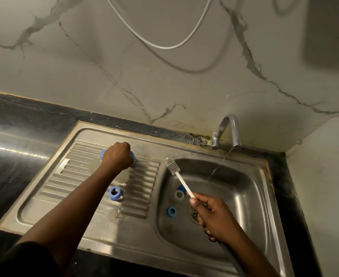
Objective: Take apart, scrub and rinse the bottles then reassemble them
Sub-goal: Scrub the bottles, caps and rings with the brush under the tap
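Beneath left grip [117, 155], blue-handled bottle [133, 158]

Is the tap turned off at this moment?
No, a thin stream of water runs from the tap spout down into the sink basin.

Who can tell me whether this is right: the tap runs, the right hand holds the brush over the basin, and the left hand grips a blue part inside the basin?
Not quite. In the head view the left hand grips the blue part on the ribbed drainboard, not inside the basin. The tap does run, and the right hand holds the brush over the basin.
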A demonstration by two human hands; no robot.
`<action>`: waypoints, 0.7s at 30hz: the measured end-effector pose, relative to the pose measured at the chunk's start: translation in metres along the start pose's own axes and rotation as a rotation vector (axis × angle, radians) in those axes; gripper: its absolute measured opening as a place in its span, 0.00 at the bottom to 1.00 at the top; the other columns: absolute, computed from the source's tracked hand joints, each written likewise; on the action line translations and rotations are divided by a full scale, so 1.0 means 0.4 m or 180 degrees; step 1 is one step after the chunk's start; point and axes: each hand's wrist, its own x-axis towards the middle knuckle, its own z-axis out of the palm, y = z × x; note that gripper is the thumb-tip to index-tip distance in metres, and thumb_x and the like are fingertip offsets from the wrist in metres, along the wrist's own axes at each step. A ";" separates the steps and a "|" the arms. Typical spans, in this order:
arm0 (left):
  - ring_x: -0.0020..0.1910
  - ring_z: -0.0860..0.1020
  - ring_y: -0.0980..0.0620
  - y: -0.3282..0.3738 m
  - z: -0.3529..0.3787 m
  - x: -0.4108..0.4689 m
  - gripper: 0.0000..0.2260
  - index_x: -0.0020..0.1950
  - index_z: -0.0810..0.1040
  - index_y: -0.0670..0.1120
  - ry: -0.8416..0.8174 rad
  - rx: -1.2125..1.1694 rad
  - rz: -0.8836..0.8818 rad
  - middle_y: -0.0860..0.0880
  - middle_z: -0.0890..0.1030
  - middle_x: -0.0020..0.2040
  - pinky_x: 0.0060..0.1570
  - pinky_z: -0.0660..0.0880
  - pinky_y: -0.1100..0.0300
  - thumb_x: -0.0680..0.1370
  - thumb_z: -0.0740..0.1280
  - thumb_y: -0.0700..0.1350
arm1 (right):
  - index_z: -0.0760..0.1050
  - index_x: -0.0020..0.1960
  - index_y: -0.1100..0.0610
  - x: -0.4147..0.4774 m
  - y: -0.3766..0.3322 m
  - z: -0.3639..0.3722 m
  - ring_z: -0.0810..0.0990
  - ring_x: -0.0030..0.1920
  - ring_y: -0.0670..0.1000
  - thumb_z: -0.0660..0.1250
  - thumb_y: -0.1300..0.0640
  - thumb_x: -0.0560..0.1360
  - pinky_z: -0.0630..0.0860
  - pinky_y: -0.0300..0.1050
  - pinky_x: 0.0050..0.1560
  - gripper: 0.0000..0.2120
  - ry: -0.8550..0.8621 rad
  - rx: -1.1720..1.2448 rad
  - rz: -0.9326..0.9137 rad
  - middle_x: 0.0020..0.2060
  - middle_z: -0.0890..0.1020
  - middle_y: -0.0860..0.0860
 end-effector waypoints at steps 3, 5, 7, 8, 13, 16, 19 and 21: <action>0.48 0.83 0.45 0.002 -0.014 -0.014 0.15 0.64 0.83 0.44 0.0200 -0.0151 0.0126 0.43 0.85 0.53 0.46 0.80 0.53 0.79 0.73 0.47 | 0.83 0.61 0.40 -0.002 0.000 0.001 0.64 0.22 0.46 0.63 0.50 0.85 0.64 0.37 0.24 0.11 -0.0018 -0.0034 -0.0017 0.27 0.71 0.51; 0.51 0.83 0.45 0.002 -0.027 -0.031 0.16 0.66 0.82 0.45 0.0395 -0.0343 0.0367 0.43 0.86 0.56 0.45 0.76 0.55 0.80 0.73 0.49 | 0.82 0.61 0.40 -0.004 0.001 0.001 0.64 0.22 0.46 0.63 0.50 0.85 0.64 0.38 0.24 0.11 -0.0028 -0.0049 -0.0047 0.27 0.71 0.51; 0.53 0.84 0.45 0.001 -0.045 -0.057 0.18 0.68 0.82 0.45 0.0569 -0.0785 0.0588 0.43 0.87 0.57 0.47 0.76 0.55 0.80 0.74 0.50 | 0.82 0.62 0.40 -0.006 0.000 0.003 0.64 0.22 0.46 0.63 0.50 0.86 0.64 0.38 0.24 0.11 -0.0044 -0.0060 -0.0072 0.26 0.71 0.51; 0.53 0.84 0.46 0.000 -0.057 -0.073 0.19 0.69 0.81 0.45 0.0603 -0.1060 0.0658 0.43 0.87 0.57 0.49 0.77 0.55 0.81 0.74 0.51 | 0.82 0.62 0.41 -0.006 0.000 0.003 0.64 0.22 0.46 0.63 0.50 0.86 0.64 0.38 0.24 0.11 -0.0046 -0.0062 -0.0079 0.26 0.70 0.51; 0.51 0.86 0.45 0.013 -0.084 -0.156 0.16 0.70 0.82 0.46 0.0020 -0.2675 0.0634 0.46 0.88 0.51 0.52 0.84 0.51 0.83 0.72 0.49 | 0.82 0.62 0.40 -0.007 0.003 0.010 0.63 0.22 0.47 0.63 0.50 0.85 0.63 0.37 0.24 0.11 -0.0085 -0.0080 -0.0097 0.27 0.70 0.53; 0.55 0.86 0.45 0.022 -0.074 -0.181 0.14 0.69 0.82 0.44 -0.0417 -0.3293 0.0610 0.44 0.88 0.54 0.59 0.84 0.50 0.83 0.71 0.46 | 0.82 0.62 0.41 -0.005 -0.003 0.016 0.65 0.21 0.47 0.63 0.49 0.85 0.64 0.37 0.24 0.11 -0.0114 -0.0148 -0.0151 0.27 0.72 0.52; 0.56 0.86 0.43 0.035 -0.074 -0.202 0.11 0.66 0.83 0.45 -0.0613 -0.3748 0.0534 0.44 0.88 0.55 0.57 0.84 0.54 0.84 0.69 0.44 | 0.82 0.63 0.42 -0.007 -0.006 0.022 0.65 0.22 0.47 0.63 0.49 0.86 0.64 0.37 0.23 0.11 -0.0168 -0.0187 -0.0211 0.27 0.72 0.52; 0.55 0.86 0.42 0.046 -0.072 -0.214 0.12 0.66 0.82 0.44 -0.0743 -0.3841 0.0538 0.42 0.87 0.56 0.58 0.84 0.53 0.84 0.69 0.44 | 0.81 0.65 0.41 -0.009 -0.004 0.024 0.66 0.22 0.47 0.63 0.49 0.86 0.64 0.37 0.23 0.12 -0.0255 -0.0207 -0.0248 0.27 0.72 0.52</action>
